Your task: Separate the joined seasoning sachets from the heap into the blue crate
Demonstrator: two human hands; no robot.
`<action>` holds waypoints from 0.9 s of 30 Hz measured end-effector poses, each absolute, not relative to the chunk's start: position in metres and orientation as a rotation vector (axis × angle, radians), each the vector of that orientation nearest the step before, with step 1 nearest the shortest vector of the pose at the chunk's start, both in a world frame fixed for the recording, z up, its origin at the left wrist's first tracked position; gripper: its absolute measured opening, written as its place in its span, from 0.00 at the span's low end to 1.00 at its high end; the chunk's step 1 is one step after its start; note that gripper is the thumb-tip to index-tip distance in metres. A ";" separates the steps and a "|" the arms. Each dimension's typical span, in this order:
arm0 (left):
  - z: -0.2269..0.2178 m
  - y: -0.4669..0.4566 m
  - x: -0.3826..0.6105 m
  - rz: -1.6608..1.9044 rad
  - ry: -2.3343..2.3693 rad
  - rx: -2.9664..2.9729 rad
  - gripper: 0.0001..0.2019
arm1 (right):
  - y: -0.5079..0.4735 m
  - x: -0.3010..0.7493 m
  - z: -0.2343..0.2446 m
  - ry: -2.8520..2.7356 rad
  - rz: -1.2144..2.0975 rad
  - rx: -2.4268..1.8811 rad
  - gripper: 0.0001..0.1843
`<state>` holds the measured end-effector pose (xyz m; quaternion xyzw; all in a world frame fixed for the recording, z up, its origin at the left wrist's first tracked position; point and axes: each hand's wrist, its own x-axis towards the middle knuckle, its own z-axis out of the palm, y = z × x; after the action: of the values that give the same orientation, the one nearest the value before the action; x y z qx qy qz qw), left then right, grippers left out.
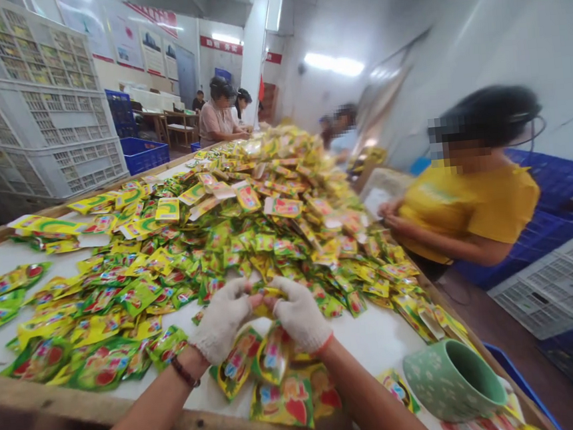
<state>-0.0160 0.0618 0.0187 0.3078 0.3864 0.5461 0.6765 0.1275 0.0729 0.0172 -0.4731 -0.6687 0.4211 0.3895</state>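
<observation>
My left hand [224,319], in a white glove with bare fingertips, and my right hand [300,313], gloved the same way, meet over the near part of the table. Their fingertips pinch a small yellow packet [261,299] between them; blur hides its details. Right below my hands, yellow-green candy packets [281,397] with a red watermelon print lie on the white tabletop [360,342]. One candy packet [273,355] stands tilted against my right hand; whether the fingers hold it I cannot tell. A large heap of similar packets [238,239] rises just beyond my hands.
A green floral mug [454,381] lies tilted at the near right. A wooden rim [83,410] borders the table. White crates [39,109] are stacked at left, blue crates [557,218] at right. A person in a yellow shirt [466,206] works at the right edge; several others sit farther back.
</observation>
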 end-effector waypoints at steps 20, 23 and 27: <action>-0.007 0.066 -0.023 1.513 1.364 2.055 0.19 | 0.128 0.214 0.087 -1.720 0.342 -1.430 0.10; 0.005 0.059 -0.027 1.492 1.514 2.566 0.32 | 0.089 0.194 0.090 -1.797 0.832 -1.251 0.09; 0.014 0.046 -0.043 1.205 1.652 2.655 0.29 | 0.059 0.168 0.081 -1.803 1.160 -1.096 0.08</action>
<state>-0.0428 0.0459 0.0138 0.7880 0.4902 0.3576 -0.1048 0.1677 0.0593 0.0809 -0.4250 -0.6990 0.4496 0.3586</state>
